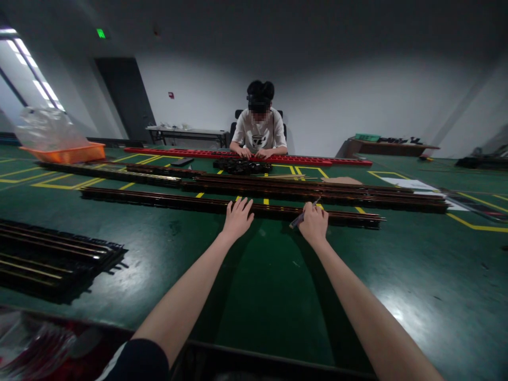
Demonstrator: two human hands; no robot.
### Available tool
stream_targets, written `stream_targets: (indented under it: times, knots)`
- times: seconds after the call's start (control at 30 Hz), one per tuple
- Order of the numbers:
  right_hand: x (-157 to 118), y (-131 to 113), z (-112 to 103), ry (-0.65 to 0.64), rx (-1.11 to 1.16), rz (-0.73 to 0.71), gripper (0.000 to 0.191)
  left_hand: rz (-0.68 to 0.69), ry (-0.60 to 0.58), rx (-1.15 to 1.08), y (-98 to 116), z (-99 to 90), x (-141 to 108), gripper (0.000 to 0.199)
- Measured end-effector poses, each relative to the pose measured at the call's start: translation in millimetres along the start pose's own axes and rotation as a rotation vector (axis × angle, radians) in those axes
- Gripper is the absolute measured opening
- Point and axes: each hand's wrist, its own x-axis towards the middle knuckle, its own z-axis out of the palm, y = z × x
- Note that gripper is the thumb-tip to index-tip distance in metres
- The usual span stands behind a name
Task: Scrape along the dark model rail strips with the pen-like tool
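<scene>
I had my left hand (238, 218) spread open on the long strip (159, 200). My right hand (314, 222) gripped a tool (296, 220). The strip lay across the bench (270, 286), pointing left to right.

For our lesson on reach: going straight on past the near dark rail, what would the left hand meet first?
Probably the bundle of dark rails just behind; the left hand seems to touch the near rail, though depth is unclear.
</scene>
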Motion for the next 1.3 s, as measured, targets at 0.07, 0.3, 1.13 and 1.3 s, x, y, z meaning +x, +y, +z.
stream_targets:
  times: [0.07, 0.3, 1.13, 1.3]
  knots:
    - [0.4, 2.4, 2.2, 0.033, 0.006, 0.022, 0.020, -0.002, -0.009, -0.005, -0.4, 0.0, -0.2, 0.050]
    - [2.3, 9.4, 3.3, 0.004, 0.074, 0.078, 0.020, -0.013, -0.032, -0.019, -0.6, -1.9, -0.4, 0.051]
    - [3.2, -0.2, 2.6, -0.064, 0.015, -0.158, 0.016, 0.002, -0.015, -0.001, 1.8, -1.0, 0.2, 0.050]
    - [3.2, -3.0, -0.2, -0.070, 0.003, -0.128, 0.017, 0.007, -0.007, -0.010, -1.1, 3.3, 1.0, 0.050]
